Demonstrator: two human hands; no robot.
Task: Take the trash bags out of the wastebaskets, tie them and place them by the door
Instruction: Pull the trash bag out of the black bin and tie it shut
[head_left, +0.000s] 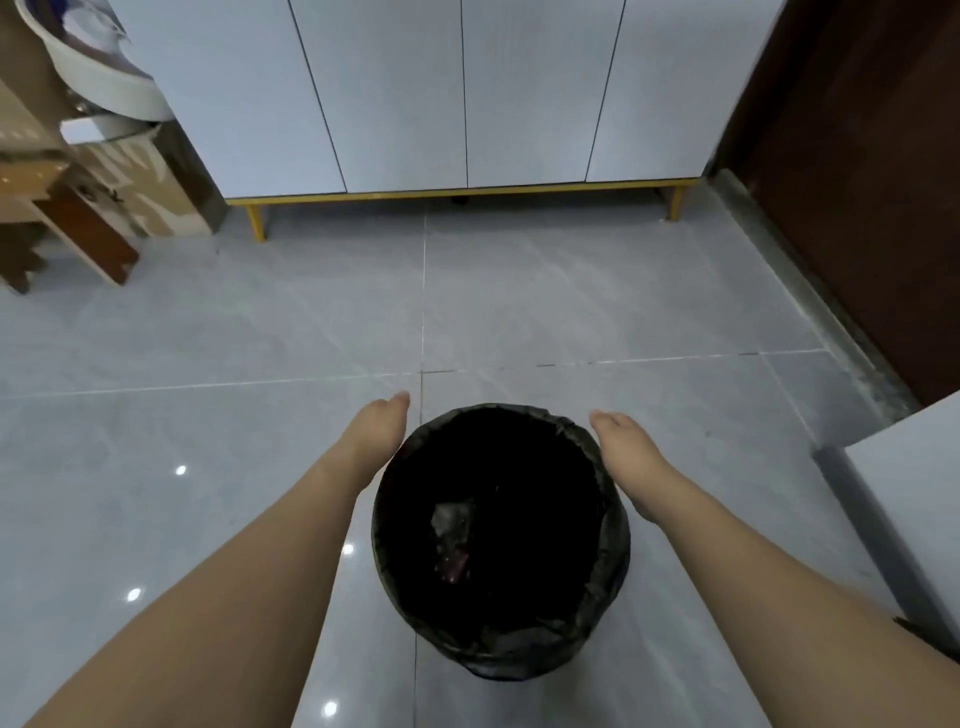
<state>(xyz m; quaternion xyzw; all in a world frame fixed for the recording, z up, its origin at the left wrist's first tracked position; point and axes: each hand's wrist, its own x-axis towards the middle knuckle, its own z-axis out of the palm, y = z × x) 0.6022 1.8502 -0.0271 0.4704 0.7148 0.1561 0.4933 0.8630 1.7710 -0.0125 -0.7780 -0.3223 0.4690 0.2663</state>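
Observation:
A round wastebasket (608, 597) stands on the grey tiled floor right below me. A black trash bag (524, 662) lines it and folds over its rim. Some crumpled rubbish (453, 535) lies inside at the bottom. My left hand (376, 428) hovers beside the rim's upper left edge with fingers straight and together. My right hand (626, 447) is at the rim's upper right edge, fingers also straight. Neither hand grips the bag; whether they touch the rim cannot be told.
A white cabinet (467, 93) on yellow legs runs along the far wall. A dark brown door (857, 182) is at the right. Wooden furniture (78, 228) with a white basin (104, 78) stands at the far left. A white furniture corner (909, 493) juts in at the right.

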